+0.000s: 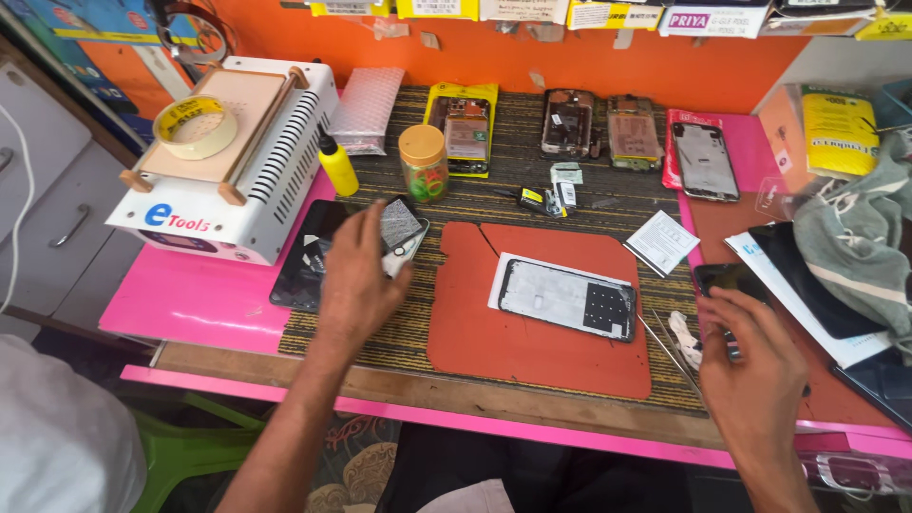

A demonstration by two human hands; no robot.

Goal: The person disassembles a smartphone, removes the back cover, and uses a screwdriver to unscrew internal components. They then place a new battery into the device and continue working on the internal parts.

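Note:
My left hand point(356, 275) reaches across the striped mat and rests its fingers on a small opened phone part point(401, 228) next to a dark phone screen point(309, 256). My right hand point(755, 370) hovers at the bench's right front, fingers curled over a small dark object beside a black phone point(727, 277); whether it grips anything is unclear. Between the hands, a phone frame with white backing point(568, 297) lies on an orange work pad point(532, 347). Thin tweezers point(670, 347) lie at the pad's right edge.
A white heating machine point(237, 180) with a tape roll point(195, 126) stands at the left. A yellow bottle point(337, 163), a jar point(424, 161), several opened phones point(568, 122) and a grey cloth point(855, 237) fill the back and right.

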